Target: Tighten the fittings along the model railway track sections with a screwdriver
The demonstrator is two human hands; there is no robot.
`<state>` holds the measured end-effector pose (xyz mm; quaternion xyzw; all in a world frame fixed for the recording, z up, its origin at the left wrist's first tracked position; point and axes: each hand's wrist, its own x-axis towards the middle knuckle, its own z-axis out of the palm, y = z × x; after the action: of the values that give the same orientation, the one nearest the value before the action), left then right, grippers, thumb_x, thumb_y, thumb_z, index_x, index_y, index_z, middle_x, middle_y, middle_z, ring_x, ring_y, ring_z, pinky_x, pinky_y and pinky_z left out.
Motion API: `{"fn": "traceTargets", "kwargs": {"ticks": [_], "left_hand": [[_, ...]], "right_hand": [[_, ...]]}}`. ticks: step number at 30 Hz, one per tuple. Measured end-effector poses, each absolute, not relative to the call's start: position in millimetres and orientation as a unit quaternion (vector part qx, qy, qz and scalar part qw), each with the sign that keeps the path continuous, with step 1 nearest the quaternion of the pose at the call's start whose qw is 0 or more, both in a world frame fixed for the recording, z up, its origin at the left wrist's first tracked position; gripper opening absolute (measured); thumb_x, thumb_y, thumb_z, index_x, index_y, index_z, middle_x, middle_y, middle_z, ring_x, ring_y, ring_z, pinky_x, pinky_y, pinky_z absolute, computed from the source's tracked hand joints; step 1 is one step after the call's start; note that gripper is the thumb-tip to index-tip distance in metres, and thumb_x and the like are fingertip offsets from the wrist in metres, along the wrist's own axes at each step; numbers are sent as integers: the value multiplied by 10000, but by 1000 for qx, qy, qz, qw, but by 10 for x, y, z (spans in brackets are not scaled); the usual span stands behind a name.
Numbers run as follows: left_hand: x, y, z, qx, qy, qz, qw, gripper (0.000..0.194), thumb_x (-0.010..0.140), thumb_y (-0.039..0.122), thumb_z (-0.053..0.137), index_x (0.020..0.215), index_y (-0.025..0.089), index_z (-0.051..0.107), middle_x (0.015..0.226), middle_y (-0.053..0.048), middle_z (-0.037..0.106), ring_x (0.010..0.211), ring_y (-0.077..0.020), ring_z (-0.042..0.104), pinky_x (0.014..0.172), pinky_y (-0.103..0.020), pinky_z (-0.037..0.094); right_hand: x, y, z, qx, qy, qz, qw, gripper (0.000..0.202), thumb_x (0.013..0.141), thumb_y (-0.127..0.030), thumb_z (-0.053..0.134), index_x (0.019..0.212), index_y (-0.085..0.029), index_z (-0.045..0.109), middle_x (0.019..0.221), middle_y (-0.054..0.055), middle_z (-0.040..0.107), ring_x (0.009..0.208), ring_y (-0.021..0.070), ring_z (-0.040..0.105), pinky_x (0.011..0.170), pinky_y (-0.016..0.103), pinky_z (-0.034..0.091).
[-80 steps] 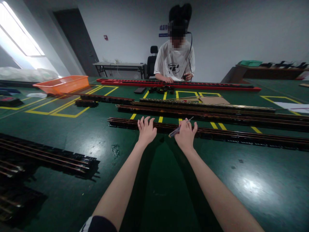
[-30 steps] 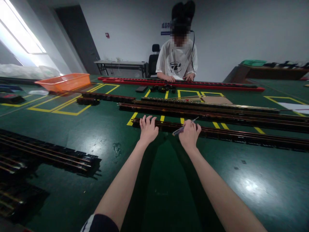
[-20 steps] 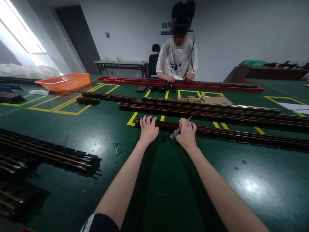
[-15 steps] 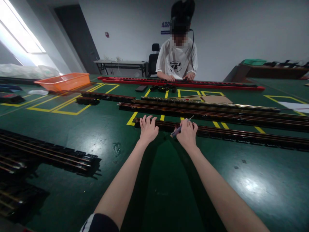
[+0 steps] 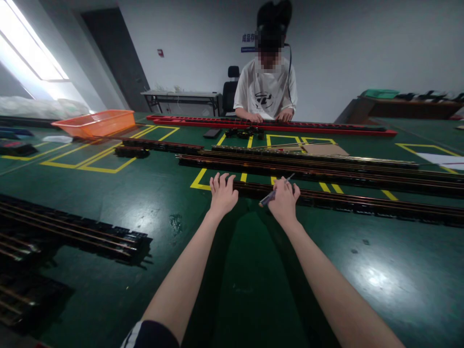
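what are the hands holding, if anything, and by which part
The right hand holds a slim, purplish, thin-shafted tool by its middle, both ends showing. Whether the left hand grips the long black strip cannot be told.

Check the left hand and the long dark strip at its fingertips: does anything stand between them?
Nothing visible stands between the left hand and the long dark strip; the fingers are at its left end, though contact is unclear. The slim tool is off to the side, in the right hand.
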<state>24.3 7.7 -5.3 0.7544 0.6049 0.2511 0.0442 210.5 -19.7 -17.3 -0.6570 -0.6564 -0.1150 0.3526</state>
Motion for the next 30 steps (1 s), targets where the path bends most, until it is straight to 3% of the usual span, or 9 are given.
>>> {"fn": "traceTargets", "kwargs": {"ticks": [3, 8, 18, 22, 26, 30], "left_hand": [[252, 62, -31, 756, 605, 245, 50, 519, 852, 227, 373, 1356, 150, 470, 1449, -131, 393, 1449, -341, 188, 1211, -569, 67], [249, 42, 8, 756, 604, 243, 65, 491, 862, 236, 374, 1336, 169, 483, 1447, -129, 404, 1446, -326, 201, 1211, -567, 72], [226, 56, 38, 731, 611, 279, 117, 477, 856, 230, 380, 1323, 198, 471, 1425, -105, 424, 1420, -280, 260, 1214, -522, 126], [217, 68, 46, 712, 612, 307, 153, 477, 853, 226, 403, 1327, 211, 460, 1427, -97, 417, 1396, -283, 312, 1187, -512, 225], [197, 99, 35, 666, 610, 367, 221, 487, 859, 194, 411, 1343, 165, 447, 1420, -127, 412, 1249, -242, 504, 1074, -410, 428], [169, 111, 31, 620, 604, 419, 273, 454, 881, 167, 397, 1329, 127, 458, 1319, -137, 531, 1161, -202, 574, 981, -346, 498]], "right_hand": [[2083, -217, -155, -626, -690, -104, 349, 284, 628, -94, 497, 882, -198, 426, 1105, 178, 637, 1265, 309, 448, 1070, 495, 198], [2043, -214, -133, -647, -680, -103, 330, 150, 758, -197, 498, 888, -188, 423, 1057, 196, 625, 1191, 323, 486, 1052, 500, 214], [2015, -191, -122, -686, -644, -107, 320, 234, 703, -39, 407, 870, -202, 388, 962, 141, 627, 1073, 287, 526, 1043, 506, 213], [2079, -180, -137, -676, -649, -99, 336, 255, 675, -17, 405, 833, -214, 368, 949, 124, 629, 1024, 268, 525, 1022, 465, 241], [2126, -178, -148, -659, -663, -86, 343, 276, 637, -29, 436, 820, -219, 358, 920, 99, 631, 934, 255, 530, 995, 434, 253], [2135, -176, -159, -653, -665, -84, 351, 291, 606, -50, 457, 820, -223, 360, 894, 83, 630, 917, 263, 531, 972, 429, 263]]}}
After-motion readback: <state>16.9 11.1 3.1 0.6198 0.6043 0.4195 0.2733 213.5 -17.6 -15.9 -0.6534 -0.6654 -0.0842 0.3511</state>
